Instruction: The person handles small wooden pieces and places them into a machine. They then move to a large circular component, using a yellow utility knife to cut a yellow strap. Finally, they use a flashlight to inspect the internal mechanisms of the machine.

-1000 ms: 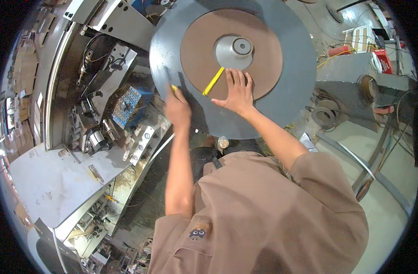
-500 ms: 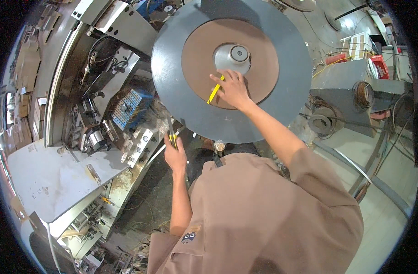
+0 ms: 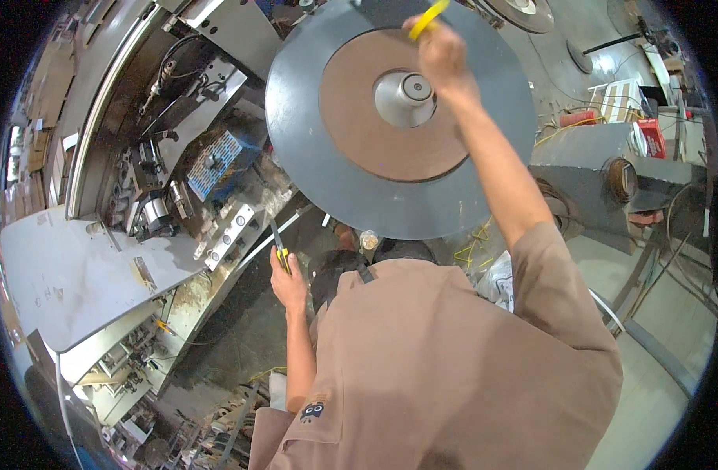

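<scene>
A large grey round plate [image 3: 296,145] lies in front of me, carrying a brown roll [image 3: 351,133] wound around a metal hub [image 3: 392,100]. My right hand [image 3: 443,59] is raised over the roll's far right side, blurred by motion. Its fingers are closed on a yellow strip [image 3: 431,17] that sticks out past the plate's far part. Lower left, off the plate, my left hand [image 3: 288,283] grips a yellow-and-black-handled tool [image 3: 282,254] with a long grey blade pointing away from me. The exact kind of tool is too small to tell.
Left stands a machine with a blue slotted box [image 3: 215,174], a metal block with round holes [image 3: 232,235] and a pale tabletop [image 3: 85,274]. Yellow strip scraps [image 3: 470,254] and a clear plastic bag [image 3: 498,280] lie beyond my right side. A grey bench [image 3: 586,160] stands at right.
My right hand has lifted the yellow strip off the near part of the roll and swung it away from me and to the right. My left hand has shifted slightly nearer and left with its tool.
</scene>
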Action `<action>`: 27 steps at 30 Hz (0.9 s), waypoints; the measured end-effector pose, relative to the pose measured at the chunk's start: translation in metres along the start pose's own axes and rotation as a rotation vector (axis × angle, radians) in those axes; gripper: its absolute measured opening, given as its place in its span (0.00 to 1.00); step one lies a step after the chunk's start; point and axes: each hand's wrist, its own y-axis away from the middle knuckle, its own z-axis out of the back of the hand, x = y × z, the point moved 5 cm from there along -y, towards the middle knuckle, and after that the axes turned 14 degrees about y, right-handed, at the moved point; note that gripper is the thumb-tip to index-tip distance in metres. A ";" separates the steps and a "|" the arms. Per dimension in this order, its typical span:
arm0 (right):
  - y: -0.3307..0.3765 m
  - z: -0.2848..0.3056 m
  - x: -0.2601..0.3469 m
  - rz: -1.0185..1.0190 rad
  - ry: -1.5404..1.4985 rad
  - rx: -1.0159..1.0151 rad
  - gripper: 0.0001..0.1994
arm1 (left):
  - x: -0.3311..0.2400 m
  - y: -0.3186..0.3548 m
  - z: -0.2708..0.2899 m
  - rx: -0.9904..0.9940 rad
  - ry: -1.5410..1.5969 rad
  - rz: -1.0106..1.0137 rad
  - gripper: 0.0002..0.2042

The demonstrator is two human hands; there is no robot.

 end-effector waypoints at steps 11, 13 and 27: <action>0.213 0.214 -0.133 -0.672 0.175 0.201 0.29 | -0.031 -0.013 -0.022 0.047 0.158 -0.112 0.26; 0.310 0.268 -0.149 -0.809 0.349 0.276 0.27 | -0.047 -0.010 -0.023 0.068 0.152 -0.139 0.26; 0.604 0.376 -0.227 -1.297 0.683 0.770 0.33 | -0.117 -0.004 -0.054 0.169 -0.038 -0.389 0.28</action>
